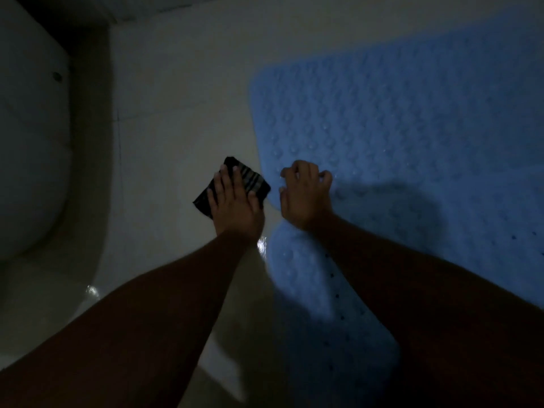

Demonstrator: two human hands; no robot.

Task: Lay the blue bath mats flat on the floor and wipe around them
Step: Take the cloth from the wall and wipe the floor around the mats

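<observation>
- Two blue bath mats are seen on the pale floor (164, 136): a large far mat (412, 136) at centre-right & a near mat (309, 290) below it, partly hidden by the R forearm.
- Both mats are laid flat as far as can be told; bumps cover the far one, small dark holes run along the near one.
- Mat edges meet approx. under the R wrist; overlap or just touching can't be told.
- L hand (232, 201) is pressed palm-down, fingers spread flat, on a dark striped cloth (235, 184).
- Cloth is held against the floor just beside the far mat's left edge, folded into a rough square.
- R hand (304, 195) is set on the far mat's near-left corner, fingers curled, tips dug into the surface; a pinch on the mat can't be confirmed.
- Wet glints (262, 244) are caught on the floor by the L wrist.
- White toilet bowl (32, 160) is seen at far left, well apart from the mats.
- Lighting is v. dim, detail limited.
</observation>
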